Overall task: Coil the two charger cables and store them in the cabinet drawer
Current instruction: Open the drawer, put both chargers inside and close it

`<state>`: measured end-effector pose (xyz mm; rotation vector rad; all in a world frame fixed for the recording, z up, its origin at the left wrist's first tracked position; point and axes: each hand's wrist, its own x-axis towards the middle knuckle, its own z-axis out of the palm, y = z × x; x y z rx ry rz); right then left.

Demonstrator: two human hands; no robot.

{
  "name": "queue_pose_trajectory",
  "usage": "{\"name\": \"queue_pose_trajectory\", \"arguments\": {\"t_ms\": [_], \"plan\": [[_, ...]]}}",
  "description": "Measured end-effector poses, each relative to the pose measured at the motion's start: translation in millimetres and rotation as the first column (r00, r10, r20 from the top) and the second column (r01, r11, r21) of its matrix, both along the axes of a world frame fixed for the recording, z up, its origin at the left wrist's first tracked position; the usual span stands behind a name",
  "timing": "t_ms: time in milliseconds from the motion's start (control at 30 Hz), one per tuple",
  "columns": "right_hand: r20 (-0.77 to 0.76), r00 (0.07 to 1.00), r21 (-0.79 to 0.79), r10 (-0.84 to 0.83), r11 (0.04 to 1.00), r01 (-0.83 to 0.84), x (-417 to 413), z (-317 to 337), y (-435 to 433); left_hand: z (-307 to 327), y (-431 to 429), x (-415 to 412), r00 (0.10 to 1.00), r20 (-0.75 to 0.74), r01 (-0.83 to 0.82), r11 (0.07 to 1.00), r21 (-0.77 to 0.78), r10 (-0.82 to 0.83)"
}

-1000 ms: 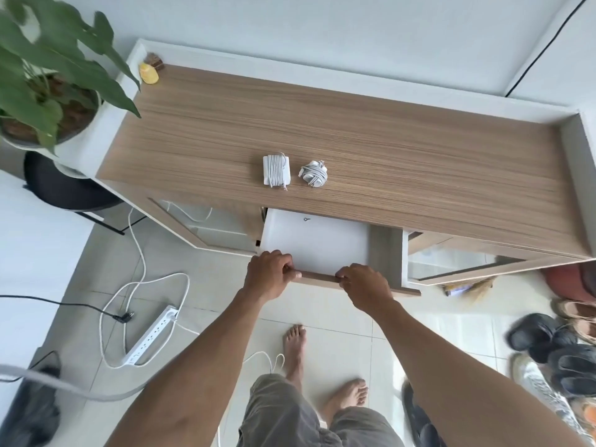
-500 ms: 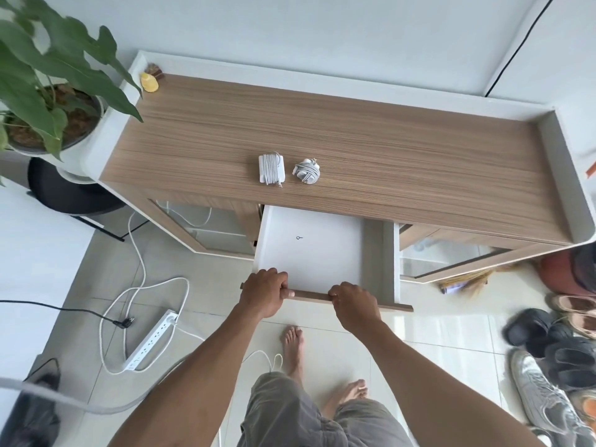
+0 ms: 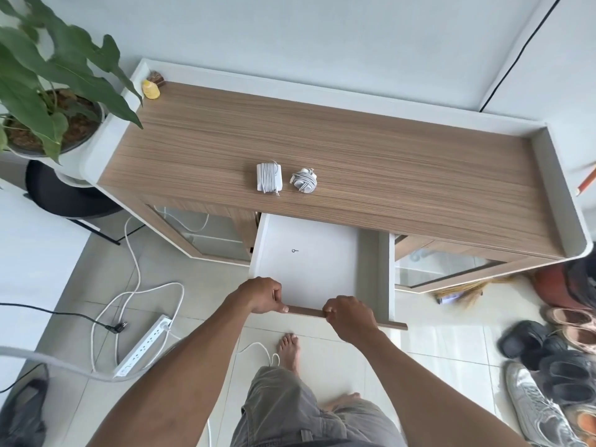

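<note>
1. Both hands curl over the drawer (image 3: 371,269) front edge, as I see it: left hand (image 3: 261,295), right hand (image 3: 346,314).
2. The drawer stands pulled out; a tiny dark mark (image 3: 294,251) inside is unreadable.
3. Beyond, on the cabinet top (image 3: 403,175), the flat coil (image 3: 269,177) has strands running near-to-far; the round bundle (image 3: 304,180) sits just right, apart.

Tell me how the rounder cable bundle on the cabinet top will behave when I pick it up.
Probably light: the rounder cable bundle is a small wad of thin white cord. Its lumpy shape might let it roll on the smooth cabinet top. A loose end sticks out, so it could unwind if lifted by that.
</note>
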<state>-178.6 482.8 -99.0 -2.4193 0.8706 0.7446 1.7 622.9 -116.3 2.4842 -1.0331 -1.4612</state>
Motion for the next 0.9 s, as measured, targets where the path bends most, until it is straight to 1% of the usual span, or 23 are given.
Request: {"name": "queue_pose_trajectory", "arguments": {"t_ms": [133,267,367,467,500,600,633,767,900], "plan": [[-0.039,0.999,0.036,0.013,0.999,-0.012,5,1,-6,12,-8,3,0.999,-0.022,0.036,0.997,0.067,-0.035],[-0.087,0.992,0.068,0.096,0.994,-0.09,4,1,-2,19,-13,8,0.993,-0.087,0.093,0.982,0.164,-0.079],[-0.123,0.985,0.11,0.119,0.988,-0.106,5,-1,-6,16,-11,8,0.994,-0.107,0.056,0.984,0.17,-0.038],[-0.143,0.986,0.191,0.091,0.98,-0.063,12,1,-14,11,-6,9,0.991,-0.119,-0.054,0.994,0.099,0.065],[-0.144,0.986,0.204,0.082,0.978,-0.051,16,3,-18,10,-5,10,0.99,-0.102,-0.095,0.993,0.066,0.101],[-0.129,0.99,0.176,0.063,0.984,-0.04,35,8,-27,13,-9,16,0.988,0.021,-0.153,0.988,-0.023,0.153],[-0.116,0.991,0.157,0.06,0.987,-0.042,43,10,-29,15,-12,20,0.985,0.04,-0.165,0.984,-0.059,0.168],[-0.017,0.999,0.081,0.032,0.996,-0.03,79,23,-42,29,-38,42,0.969,0.098,-0.203,0.96,-0.193,0.225],[0.16,0.985,-0.011,-0.07,0.997,0.072,119,45,-60,48,-66,68,0.911,0.174,-0.28,0.869,-0.408,0.375]]}}
